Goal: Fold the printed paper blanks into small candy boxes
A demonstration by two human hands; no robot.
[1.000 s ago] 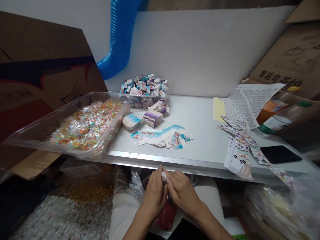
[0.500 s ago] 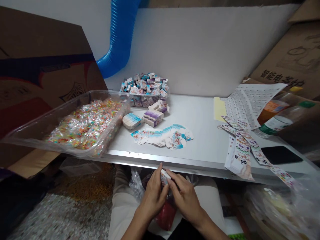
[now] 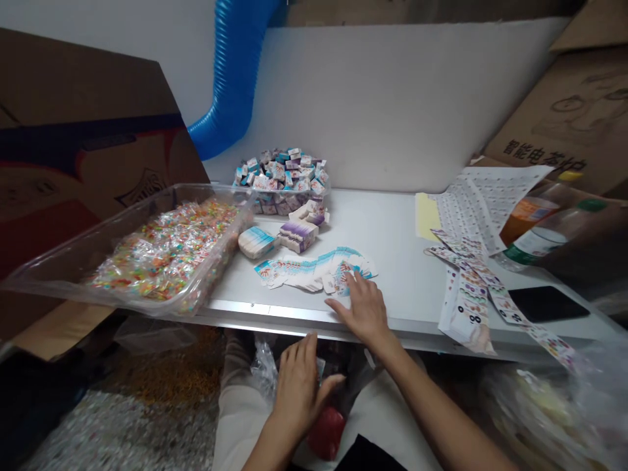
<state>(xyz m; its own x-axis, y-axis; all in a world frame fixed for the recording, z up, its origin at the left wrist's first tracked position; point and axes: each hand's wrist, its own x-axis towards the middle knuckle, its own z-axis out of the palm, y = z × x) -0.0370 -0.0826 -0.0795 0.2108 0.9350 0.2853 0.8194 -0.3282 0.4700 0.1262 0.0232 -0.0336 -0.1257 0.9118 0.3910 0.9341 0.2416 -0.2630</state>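
My right hand (image 3: 366, 307) reaches over the table edge, its fingertips at the near right end of a row of overlapping flat small cartons (image 3: 307, 269), blue and white. Its thumb is spread and no held thing shows. Lower down, over the lap, is my left hand (image 3: 297, 379), fingers stretched out and thumb apart. A pale, small printed piece (image 3: 320, 367) shows between its thumb and forefinger, mostly hidden; I cannot tell whether it touches the hand. Beyond the row lie a blue-and-white carton stack (image 3: 257, 242) and a purple-and-white stack (image 3: 298, 235).
A clear tub (image 3: 279, 204) heaped with small folded boxes stands at the back. Left is a clear tray (image 3: 189, 302) of colourful wrapped bits. Sticker strips (image 3: 473, 304), a phone (image 3: 548, 304) and bottles (image 3: 534, 245) lie or stand at right. A red item (image 3: 326, 432) is on the lap.
My hands have come apart; before, both held a small box over the lap. The right hand has moved up and forward to the flat cartons. The left hand has opened.
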